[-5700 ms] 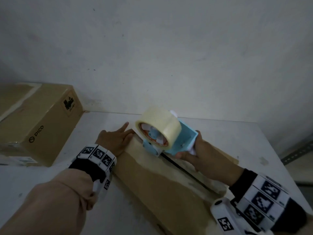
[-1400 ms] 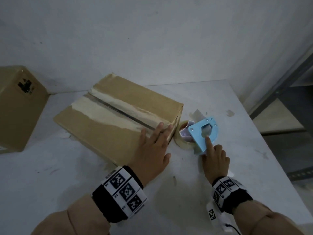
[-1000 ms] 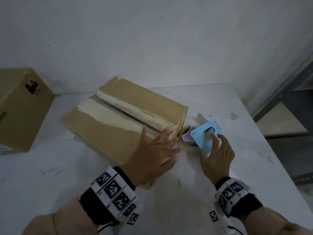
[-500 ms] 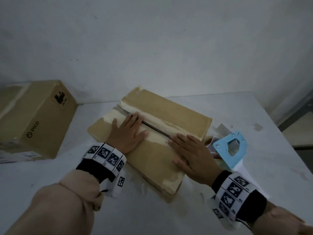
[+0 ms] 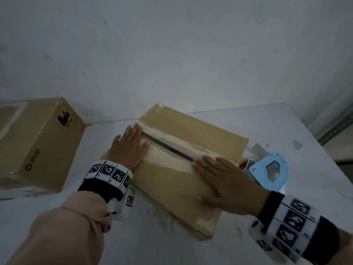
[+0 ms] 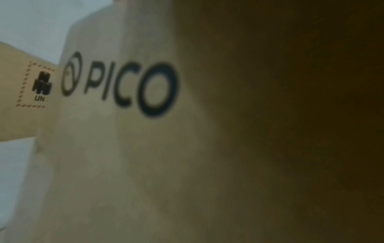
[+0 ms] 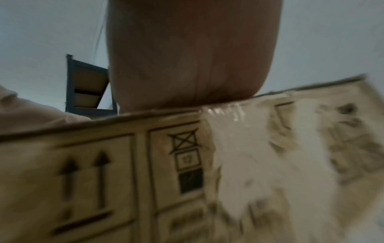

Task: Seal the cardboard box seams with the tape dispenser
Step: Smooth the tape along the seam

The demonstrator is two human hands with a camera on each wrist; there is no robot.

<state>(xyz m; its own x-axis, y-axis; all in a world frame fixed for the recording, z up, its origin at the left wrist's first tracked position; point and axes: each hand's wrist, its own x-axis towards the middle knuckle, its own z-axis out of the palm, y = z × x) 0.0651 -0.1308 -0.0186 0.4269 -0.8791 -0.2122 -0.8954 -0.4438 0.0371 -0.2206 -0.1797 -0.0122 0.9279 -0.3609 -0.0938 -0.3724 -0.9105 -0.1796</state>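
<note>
A flat cardboard box (image 5: 191,131) lies on the white table, its top seam (image 5: 168,147) showing as a dark line between pale torn strips. My left hand (image 5: 128,148) lies flat on the box's far left end, fingers straight beside the seam. My right hand (image 5: 219,178) presses flat on the near right part of the top, fingertips at the seam. The blue tape dispenser (image 5: 271,172) rests on the table just right of the box, with nothing holding it. The left wrist view shows the box's printed side (image 6: 124,85); the right wrist view shows its marked end (image 7: 104,172) under my palm.
A second, taller cardboard box (image 5: 36,146) stands at the table's (image 5: 286,131) left, near the wall. A metal shelf upright (image 5: 336,129) is beyond the table's right edge. Bare table surface lies in front of the flat box.
The dispenser was put down on the table and let go. Both hands moved onto the box top, and over the last half second the left hand slid farther along the seam toward the far end.
</note>
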